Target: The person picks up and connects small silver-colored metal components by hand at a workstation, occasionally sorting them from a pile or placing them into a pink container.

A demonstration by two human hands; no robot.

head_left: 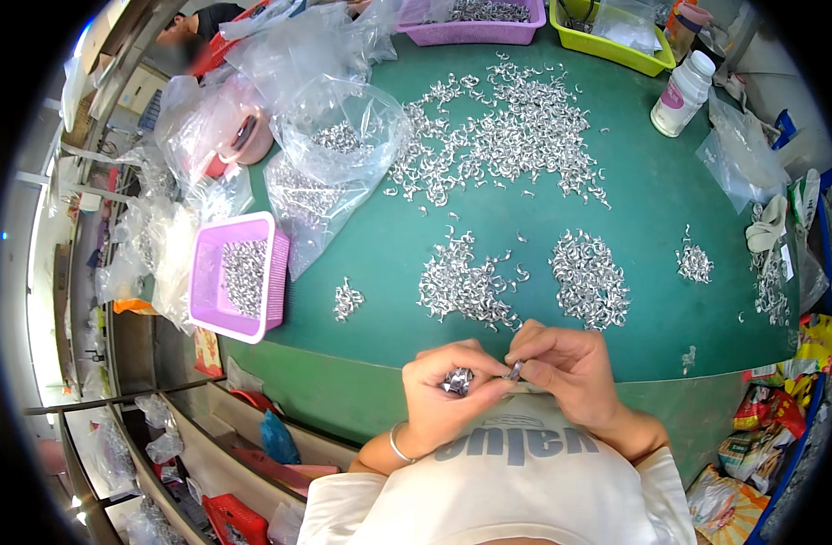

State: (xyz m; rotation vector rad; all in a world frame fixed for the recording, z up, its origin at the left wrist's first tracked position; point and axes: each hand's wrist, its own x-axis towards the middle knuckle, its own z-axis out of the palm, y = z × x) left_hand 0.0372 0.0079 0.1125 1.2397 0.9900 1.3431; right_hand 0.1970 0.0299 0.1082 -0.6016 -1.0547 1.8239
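My left hand (448, 391), with a bangle at its wrist, is closed round several small shiny curved metal pieces (457, 381) in its palm. Its thumb and forefinger meet my right hand (566, 372) just past the table's near edge. Between the fingertips of both hands is one small curved metal piece (515, 371), which my right thumb and fingers pinch. Just beyond my hands lie two heaps of like pieces, a left heap (466, 282) and a right heap (588, 280). A far larger spread of them (525, 127) covers the back of the green table (652, 209).
On the left stand a purple basket (275, 291) of metal pieces and an open clear plastic bag (293, 209) with more. Small piles (347, 300) (694, 263) lie to either side. A white bottle (684, 95), a yellow-green tray (607, 56) and a purple tray (470, 34) line the back.
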